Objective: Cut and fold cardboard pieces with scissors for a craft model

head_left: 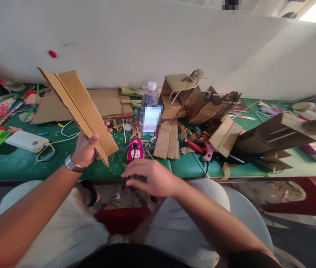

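Note:
In my left hand [87, 149] is a long strip of folded brown cardboard [81, 111], gripped near its lower end and tilted up toward the left. The strip has raised creases along its length. My right hand [154, 176] hovers over the table's front edge, thumb and fingers apart, with nothing visibly held. Just beyond it lies a pink case with a white cartoon figure [135, 150]. A phone with a lit screen [151, 118] leans against a clear bottle [150, 95]. Scraps of cut cardboard [166, 141] lie beside the phone.
Cardboard models [180, 96] stand at the back right, with another large one [275, 134] at far right. A glue gun with a pink nozzle [208, 152] lies between. A white power bank [26, 141] with its cable is at left. Flat cardboard [99, 102] lies behind.

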